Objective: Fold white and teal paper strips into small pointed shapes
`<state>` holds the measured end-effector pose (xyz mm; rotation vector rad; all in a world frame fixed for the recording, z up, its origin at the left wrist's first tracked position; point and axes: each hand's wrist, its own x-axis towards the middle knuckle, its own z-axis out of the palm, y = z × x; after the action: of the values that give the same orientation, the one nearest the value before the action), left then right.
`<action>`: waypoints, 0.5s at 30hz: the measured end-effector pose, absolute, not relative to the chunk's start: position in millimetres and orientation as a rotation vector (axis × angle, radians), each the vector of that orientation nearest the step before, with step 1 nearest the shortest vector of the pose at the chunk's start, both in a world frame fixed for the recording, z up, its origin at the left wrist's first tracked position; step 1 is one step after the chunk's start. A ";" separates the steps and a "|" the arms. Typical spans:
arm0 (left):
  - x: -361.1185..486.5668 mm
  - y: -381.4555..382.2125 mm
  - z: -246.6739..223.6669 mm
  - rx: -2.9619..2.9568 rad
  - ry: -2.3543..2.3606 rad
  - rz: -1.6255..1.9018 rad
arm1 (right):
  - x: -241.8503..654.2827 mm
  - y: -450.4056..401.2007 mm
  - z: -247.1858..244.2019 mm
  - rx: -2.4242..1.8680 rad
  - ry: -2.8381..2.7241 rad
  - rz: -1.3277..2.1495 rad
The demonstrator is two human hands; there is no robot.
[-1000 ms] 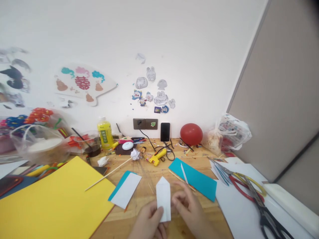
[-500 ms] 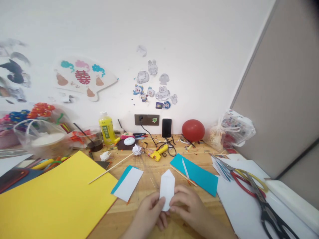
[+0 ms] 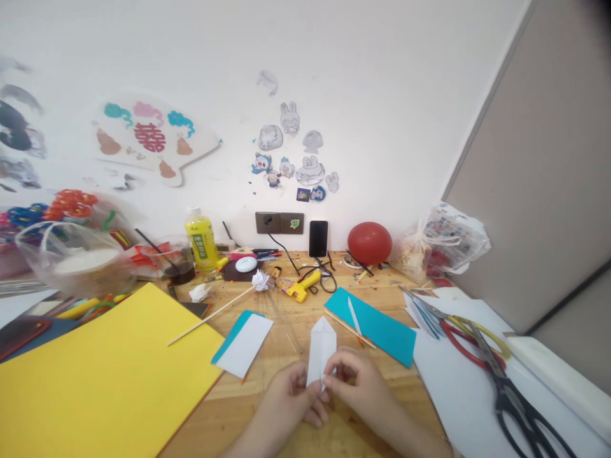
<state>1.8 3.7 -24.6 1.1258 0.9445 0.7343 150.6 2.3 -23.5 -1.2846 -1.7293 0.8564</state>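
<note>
A small piece of folded white paper point(image 3: 321, 346) with a pointed top is held upright near the front of the table. My left hand point(image 3: 293, 394) grips its lower left side, thumb across the front. The fingers of my right hand point(image 3: 353, 378) pinch its right edge near the bottom. Creases and a fold line run down the paper's face. To the left lies a white sheet point(image 3: 249, 346) over a teal one. A teal card point(image 3: 382, 334) with a thin white paper strip and a wooden stick lies beyond my right hand.
A large yellow sheet point(image 3: 109, 375) covers the left side. A stick with a white paper flower point(image 3: 261, 280) rests across it. Behind are a yellow glue gun point(image 3: 304, 287), a phone point(image 3: 319, 239), a red balloon point(image 3: 369, 243) and a drink bottle point(image 3: 202, 243). Scissors point(image 3: 508, 388) lie on white paper at right.
The paper's smooth face now shows a crease and folded flaps. My right fingers have moved in over its lower right edge. The view has tilted slightly.
</note>
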 end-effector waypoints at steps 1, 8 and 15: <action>2.1 3.7 -25.0 1.129 0.949 0.735 | 150.6 2.4 -23.9 -1.289 -1.725 0.859; 3.2 2.4 -25.3 1.112 0.975 0.719 | 147.4 0.3 -22.8 -1.384 -1.626 0.905; 3.8 2.8 -21.3 1.121 0.972 0.720 | 146.6 -0.7 -23.1 -1.393 -1.599 0.964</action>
<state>3.8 2.8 -21.3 1.1206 0.9722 0.7199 146.6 -0.7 -23.1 -1.3930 -1.5988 0.9643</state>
